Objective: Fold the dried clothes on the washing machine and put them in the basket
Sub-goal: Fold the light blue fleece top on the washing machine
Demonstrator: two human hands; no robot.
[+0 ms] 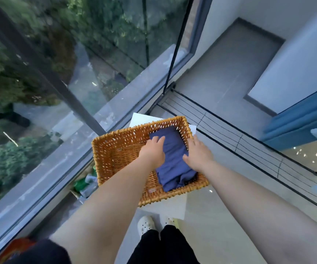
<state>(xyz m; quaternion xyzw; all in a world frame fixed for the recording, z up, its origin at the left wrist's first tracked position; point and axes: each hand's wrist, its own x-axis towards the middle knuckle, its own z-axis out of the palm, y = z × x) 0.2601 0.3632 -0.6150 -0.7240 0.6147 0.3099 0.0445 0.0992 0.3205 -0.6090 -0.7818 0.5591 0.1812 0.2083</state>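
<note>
A: Count entry. Baskets?
B: One wicker basket (pixel 104 149), rectangular, sitting on a white worktop (pixel 172 208).

A: Garments?
B: One folded navy garment (pixel 172 161), lying inside the basket in its right half. The left half shows bare weave.

A: Hands?
B: Two, both inside the basket. The left hand (pixel 152 151) lies flat on the garment's upper left part with its fingers straight, pressing and not gripping. The right hand (pixel 198 155) is also relaxed and straight-fingered. It sits along the garment's right edge, between the cloth and the basket's right wall, and its thumb touches the fabric. Neither hand is curled round anything.

A: Edges?
B: The garment's far end is near the far wall and its near end is close to the near rim. The basket's near corner overhangs the worktop's edge slightly, and a strip of worktop shows beyond the far rim.

A: Room around?
B: The window glass (pixel 58 73) runs close on the left. A wire drying rack (pixel 249 149) lies just right of the basket, with a blue curtain (pixel 296 122) beyond it. Two white clogs (pixel 146 223) stand on the floor directly below the basket's near side. The only open space inside the basket is its left half.
</note>
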